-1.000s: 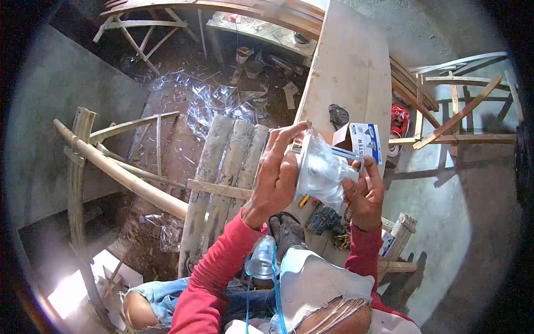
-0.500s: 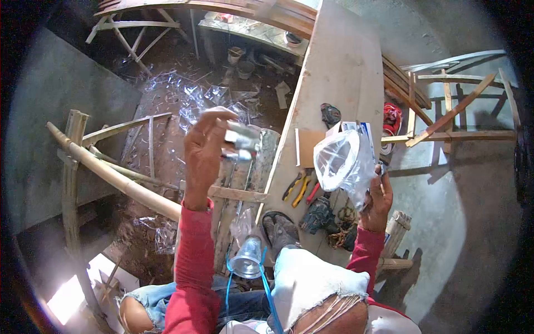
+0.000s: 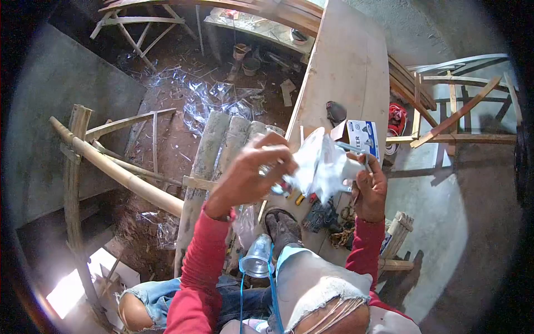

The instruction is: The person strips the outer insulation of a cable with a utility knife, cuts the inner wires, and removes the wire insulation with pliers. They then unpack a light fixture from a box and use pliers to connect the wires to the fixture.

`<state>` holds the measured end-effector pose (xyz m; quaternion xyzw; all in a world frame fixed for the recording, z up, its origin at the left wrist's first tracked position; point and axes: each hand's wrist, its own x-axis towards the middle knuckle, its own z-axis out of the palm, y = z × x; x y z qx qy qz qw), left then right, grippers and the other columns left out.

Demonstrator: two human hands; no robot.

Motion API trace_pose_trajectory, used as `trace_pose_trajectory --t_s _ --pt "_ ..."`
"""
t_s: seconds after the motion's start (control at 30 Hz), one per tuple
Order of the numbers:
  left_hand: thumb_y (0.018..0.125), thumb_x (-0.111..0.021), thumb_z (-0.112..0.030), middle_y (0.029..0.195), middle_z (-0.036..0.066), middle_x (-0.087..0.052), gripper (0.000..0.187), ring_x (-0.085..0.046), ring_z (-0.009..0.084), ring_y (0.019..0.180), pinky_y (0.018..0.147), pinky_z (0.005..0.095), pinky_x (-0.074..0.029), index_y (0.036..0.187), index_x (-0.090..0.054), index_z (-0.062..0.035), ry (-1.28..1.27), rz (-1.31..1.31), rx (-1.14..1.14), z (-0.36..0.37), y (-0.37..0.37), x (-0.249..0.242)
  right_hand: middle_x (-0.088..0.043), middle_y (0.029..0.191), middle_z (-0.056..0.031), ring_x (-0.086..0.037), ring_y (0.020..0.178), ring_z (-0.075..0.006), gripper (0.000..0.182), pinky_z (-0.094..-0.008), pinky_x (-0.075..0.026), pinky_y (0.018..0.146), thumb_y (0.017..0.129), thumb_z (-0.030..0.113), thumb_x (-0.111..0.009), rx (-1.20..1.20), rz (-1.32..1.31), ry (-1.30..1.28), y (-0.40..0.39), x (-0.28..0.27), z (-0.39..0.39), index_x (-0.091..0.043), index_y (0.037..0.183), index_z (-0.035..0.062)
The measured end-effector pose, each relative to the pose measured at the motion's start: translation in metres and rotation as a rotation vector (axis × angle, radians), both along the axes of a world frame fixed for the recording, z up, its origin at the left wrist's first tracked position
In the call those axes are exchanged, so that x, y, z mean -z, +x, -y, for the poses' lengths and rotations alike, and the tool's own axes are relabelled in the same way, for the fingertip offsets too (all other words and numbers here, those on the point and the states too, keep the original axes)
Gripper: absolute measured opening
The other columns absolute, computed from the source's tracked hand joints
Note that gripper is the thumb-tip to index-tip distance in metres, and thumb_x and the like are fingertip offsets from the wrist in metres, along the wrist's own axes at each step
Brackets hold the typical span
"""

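My right hand [image 3: 371, 192] is closed on a white fitting in clear plastic wrap [image 3: 322, 167], held up over the board. A round white rim showed on it a moment ago; now the wrapped fitting is blurred. My left hand [image 3: 253, 170] is at its left side, fingers curled. Something small and pale is in those fingers, too smeared to name. Behind the fitting stands an opened white and blue printed carton [image 3: 364, 136]. Below it on the board lie yellow-handled pliers [image 3: 300, 199], partly hidden, and a dark power drill [image 3: 320, 216].
A wide wooden board [image 3: 350, 72] runs away from me, with a dark rounded object [image 3: 335, 112] on it. A clear plastic cup [image 3: 257, 259] hangs on blue straps before me. Bamboo rails [image 3: 122, 170] stand at left, a wooden frame [image 3: 453, 106] at right. Plastic scraps [image 3: 208, 100] litter the floor.
My left hand has moved right and down to the wrapped fitting. The fitting has turned, so its round rim no longer faces me, and it has shifted left.
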<state>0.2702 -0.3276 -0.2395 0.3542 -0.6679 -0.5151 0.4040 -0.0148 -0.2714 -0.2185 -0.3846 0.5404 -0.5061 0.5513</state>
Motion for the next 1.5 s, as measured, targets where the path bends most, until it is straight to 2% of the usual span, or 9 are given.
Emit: trace_pose_trajectory --t_s 0.1,0.2,0.3,0.43,0.5,0.57,0.73,1.27,1.5 --pt "0.09 -0.062 0.004 0.102 0.008 -0.06 0.007 -0.065 0.0165 0.088 0.067 0.0307 -0.06 0.091 -0.066 -0.0007 0.029 0.078 -0.257 0.012 0.036 -0.002 -0.068 0.117 -0.0115 -0.059 0.07 -0.0056 0.035 -0.0188 -0.051 0.054 0.097 0.019 -0.067 0.218 0.212 0.052 -0.025 0.013 -0.002 -0.057 0.127 0.0055" --pt "0.101 -0.058 -0.016 0.102 0.005 -0.068 0.017 -0.063 0.0145 0.086 0.077 0.0297 -0.054 0.109 -0.068 -0.0048 0.365 0.095 -0.791 0.021 0.095 0.017 -0.069 0.108 -0.0085 -0.06 0.073 -0.0087 0.037 -0.0217 -0.054 0.058 0.098 0.021 -0.065 0.368 0.372 -0.028 -0.045 0.02 -0.001 -0.057 0.131 0.0049" --pt "0.081 -0.066 -0.072 0.122 0.022 -0.061 0.104 -0.061 0.0351 0.111 0.092 0.0452 -0.048 0.149 -0.038 0.0012 0.19 1.219 -0.896 0.011 0.177 0.057 -0.067 0.103 -0.0058 -0.063 0.079 -0.0137 0.044 -0.0283 -0.057 0.07 0.099 0.028 -0.064 0.362 0.55 -0.018 -0.053 0.026 0.001 -0.054 0.135 0.0057" --pt "0.094 -0.059 -0.061 0.109 0.017 -0.063 0.088 -0.062 0.0185 0.091 0.072 0.031 -0.053 0.147 -0.039 0.0062 0.28 1.032 -1.33 0.002 0.199 0.064 -0.067 0.105 -0.0056 -0.066 0.084 -0.0128 0.041 -0.0272 -0.057 0.068 0.099 0.027 -0.064 0.267 0.468 -0.036 -0.037 0.028 -0.007 -0.055 0.133 0.006" --pt "0.098 -0.052 -0.06 0.113 0.014 -0.063 0.081 -0.062 0.0164 0.092 0.069 0.0253 -0.051 0.145 -0.042 0.0056 0.173 0.115 -1.138 0.008 0.161 0.024 -0.067 0.1 -0.0034 -0.064 0.073 -0.0062 0.042 -0.0181 -0.054 0.055 0.098 0.026 -0.066 0.297 0.237 0.002 -0.016 0.028 -0.002 -0.056 0.132 0.0037" --pt "0.103 -0.045 -0.054 0.121 0.012 -0.064 0.067 -0.062 0.0165 0.1 0.079 0.0265 -0.05 0.141 -0.05 0.001 0.338 -0.2 -0.866 0.004 0.093 -0.029 -0.069 0.1 -0.0033 -0.063 0.071 -0.0051 0.042 -0.0168 -0.052 0.052 0.098 0.028 -0.066 0.276 0.227 0.0 0.008 0.035 0.006 -0.056 0.131 0.0037" --pt "0.107 -0.045 -0.038 0.126 0.014 -0.063 0.046 -0.057 0.02 0.119 0.103 0.0338 -0.042 0.135 -0.059 -0.0043 0.223 -0.259 -0.551 -0.001 -0.009 -0.04 -0.07 0.106 -0.0042 -0.059 0.066 -0.0027 0.048 -0.0112 -0.042 0.047 0.096 0.034 -0.069 0.174 0.166 -0.059 0.062 0.021 0.018 -0.055 0.131 0.0041" --pt "0.108 -0.033 -0.048 0.126 0.01 -0.059 0.058 -0.057 0.0134 0.112 0.078 0.0241 -0.054 0.14 -0.054 -0.0039 0.231 -0.395 -0.493 0.0 -0.019 -0.009 -0.065 0.119 -0.0067 -0.059 0.095 -0.0089 0.049 -0.0232 -0.051 0.077 0.096 0.023 -0.07 0.065 0.016 -0.171 0.097 0.008 0.011 -0.052 0.135 0.0011" --pt "0.105 -0.027 -0.058 0.141 0.013 -0.05 0.071 -0.06 0.0174 0.115 0.091 0.0303 -0.058 0.148 -0.038 -0.002 0.454 -0.515 -0.415 -0.009 -0.026 -0.019 -0.061 0.126 -0.0123 -0.06 0.111 -0.0171 0.05 -0.0304 -0.049 0.095 0.099 0.023 -0.064 0.045 -0.143 -0.186 0.104 0.014 0.006 -0.048 0.139 -0.0022"
